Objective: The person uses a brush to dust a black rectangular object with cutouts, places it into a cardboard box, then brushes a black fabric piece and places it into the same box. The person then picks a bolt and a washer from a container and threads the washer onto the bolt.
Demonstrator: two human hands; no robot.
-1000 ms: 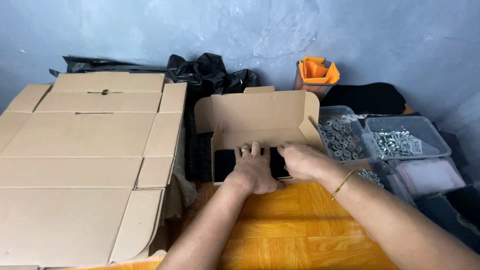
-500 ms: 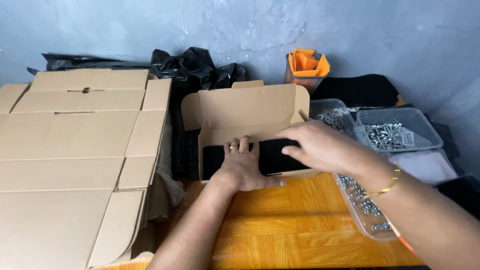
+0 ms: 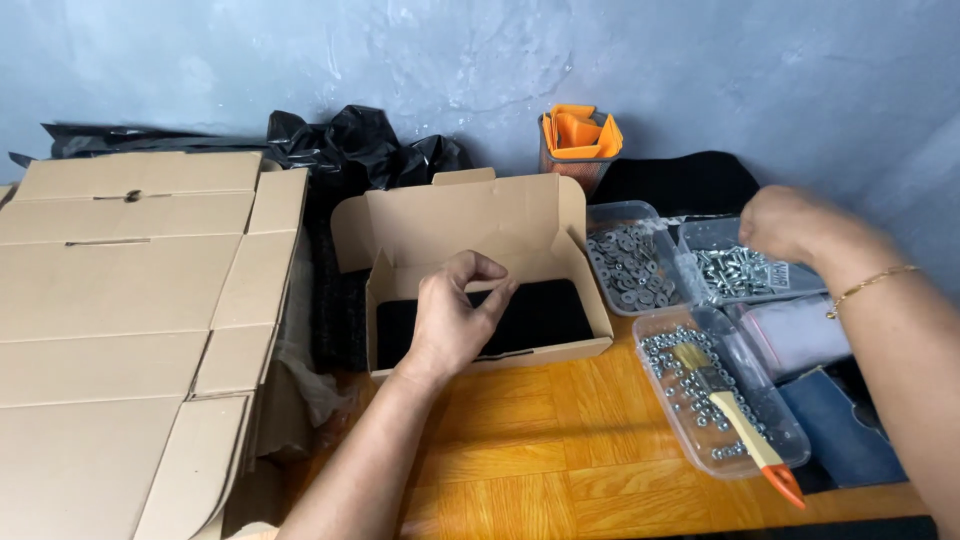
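On the near part of the wooden desk [image 3: 560,470] the left hand [image 3: 450,320] rests at the front wall of the open cardboard box [image 3: 480,270]. Its fingers [image 3: 485,275] are curled and pinch a small thing that I cannot make out, just above the black pad [image 3: 545,315] that lies inside the box.

I judge this is a packing step: small hardware goes into the box.

At the right edge, a brush [image 3: 735,420] lies on a clear tray of nuts [image 3: 700,400]. Farther back, the right hand [image 3: 790,225] hovers over the tray of screws [image 3: 745,268]; it is blurred, so I cannot tell its grip. The next move probably needs a careful pinch there.

Flat cartons [image 3: 130,300] cover the left side. Behind stands a grey wall [image 3: 400,60].
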